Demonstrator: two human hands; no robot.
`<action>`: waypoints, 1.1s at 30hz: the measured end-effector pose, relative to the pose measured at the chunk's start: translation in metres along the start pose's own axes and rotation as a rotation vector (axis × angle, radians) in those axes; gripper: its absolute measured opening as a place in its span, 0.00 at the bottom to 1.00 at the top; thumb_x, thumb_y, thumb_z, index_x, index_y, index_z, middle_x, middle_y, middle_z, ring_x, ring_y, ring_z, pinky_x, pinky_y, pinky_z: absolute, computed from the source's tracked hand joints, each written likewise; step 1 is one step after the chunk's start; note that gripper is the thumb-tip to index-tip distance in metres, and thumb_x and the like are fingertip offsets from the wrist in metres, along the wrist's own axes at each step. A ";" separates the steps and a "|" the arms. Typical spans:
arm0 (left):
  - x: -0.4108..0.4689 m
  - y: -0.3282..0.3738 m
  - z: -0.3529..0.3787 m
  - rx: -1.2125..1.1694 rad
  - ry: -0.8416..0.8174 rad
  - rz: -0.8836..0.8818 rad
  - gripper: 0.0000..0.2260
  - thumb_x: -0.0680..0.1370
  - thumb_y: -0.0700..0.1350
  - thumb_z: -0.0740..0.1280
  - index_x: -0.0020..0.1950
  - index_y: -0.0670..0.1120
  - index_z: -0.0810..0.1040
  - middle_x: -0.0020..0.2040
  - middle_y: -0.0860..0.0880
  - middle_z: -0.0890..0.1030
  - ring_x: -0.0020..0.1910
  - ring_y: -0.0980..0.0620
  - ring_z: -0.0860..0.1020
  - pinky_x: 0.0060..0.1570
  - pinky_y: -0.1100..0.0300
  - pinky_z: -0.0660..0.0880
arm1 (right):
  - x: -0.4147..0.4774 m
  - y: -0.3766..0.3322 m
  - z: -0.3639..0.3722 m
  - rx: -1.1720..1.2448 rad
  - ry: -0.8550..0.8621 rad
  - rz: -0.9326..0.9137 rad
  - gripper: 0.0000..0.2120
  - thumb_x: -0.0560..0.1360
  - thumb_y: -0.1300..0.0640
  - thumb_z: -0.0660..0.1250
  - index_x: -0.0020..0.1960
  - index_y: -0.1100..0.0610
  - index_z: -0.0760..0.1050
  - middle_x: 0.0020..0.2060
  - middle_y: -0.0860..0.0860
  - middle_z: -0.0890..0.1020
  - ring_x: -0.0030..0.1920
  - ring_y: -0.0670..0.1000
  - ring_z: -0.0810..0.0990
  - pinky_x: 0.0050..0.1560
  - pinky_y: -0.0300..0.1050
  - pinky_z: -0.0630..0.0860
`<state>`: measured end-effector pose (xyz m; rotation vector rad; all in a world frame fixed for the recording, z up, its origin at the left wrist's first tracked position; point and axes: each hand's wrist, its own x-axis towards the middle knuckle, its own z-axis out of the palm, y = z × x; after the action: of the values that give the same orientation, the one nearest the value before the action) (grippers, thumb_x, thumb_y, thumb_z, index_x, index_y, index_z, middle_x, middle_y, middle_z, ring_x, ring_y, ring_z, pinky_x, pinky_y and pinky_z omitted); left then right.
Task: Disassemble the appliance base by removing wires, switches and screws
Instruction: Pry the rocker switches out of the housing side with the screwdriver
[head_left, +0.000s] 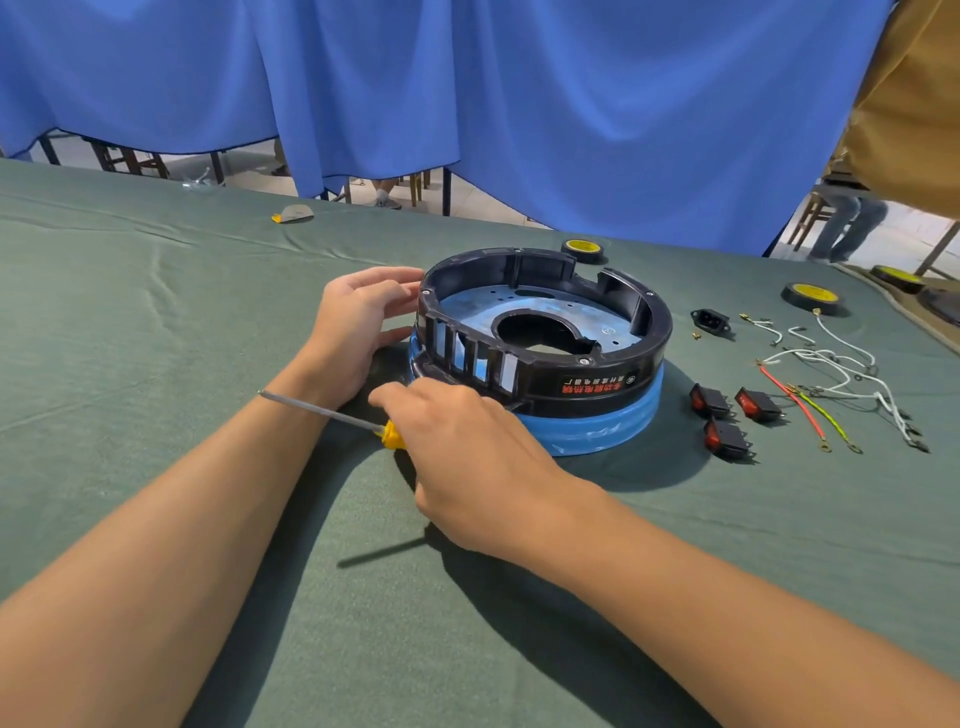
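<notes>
Round black plastic appliance base (543, 332) on green cloth-covered table (156, 322), blue ring beneath.

Left hand (358, 332) spread flat against rim; right hand (467, 457) clamped on yellow-handled screwdriver (332, 414), handle mostly hidden. Three red rocker switches (727, 415), tangled loose wires (841, 384) lying apart, right.

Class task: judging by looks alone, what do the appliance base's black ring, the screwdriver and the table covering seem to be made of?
Black ring: glossy moulded plastic, probably, given its sheen and thin ribs.
Screwdriver: bare grey metal shaft, yellow handle likely plastic, mostly hidden in the right hand.
Table covering: matt green woven cloth; it wrinkles.
</notes>
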<state>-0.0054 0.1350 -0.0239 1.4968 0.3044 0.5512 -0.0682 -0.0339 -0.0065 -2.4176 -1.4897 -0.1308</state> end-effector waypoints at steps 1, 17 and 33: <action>0.000 -0.001 0.001 0.018 0.022 0.009 0.13 0.77 0.35 0.59 0.53 0.43 0.82 0.48 0.46 0.85 0.51 0.49 0.82 0.48 0.53 0.76 | -0.001 0.001 0.000 -0.015 -0.011 -0.003 0.20 0.74 0.65 0.65 0.64 0.58 0.69 0.52 0.55 0.75 0.49 0.62 0.77 0.46 0.58 0.77; -0.011 0.003 0.019 0.320 0.234 0.444 0.10 0.74 0.44 0.61 0.49 0.48 0.82 0.45 0.52 0.82 0.43 0.63 0.78 0.45 0.69 0.72 | -0.054 0.045 -0.025 0.247 0.169 -0.042 0.20 0.76 0.55 0.71 0.66 0.56 0.74 0.55 0.49 0.80 0.54 0.47 0.76 0.57 0.38 0.72; -0.078 0.022 0.080 1.133 -0.276 1.147 0.15 0.78 0.51 0.60 0.46 0.43 0.81 0.31 0.50 0.79 0.32 0.45 0.77 0.37 0.53 0.73 | -0.167 0.200 -0.078 0.127 0.374 0.447 0.16 0.68 0.61 0.78 0.53 0.51 0.80 0.40 0.37 0.76 0.39 0.31 0.74 0.41 0.28 0.66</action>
<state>-0.0333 0.0259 -0.0081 2.8023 -0.6475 1.1438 0.0383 -0.2846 -0.0111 -2.3888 -0.7583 -0.3532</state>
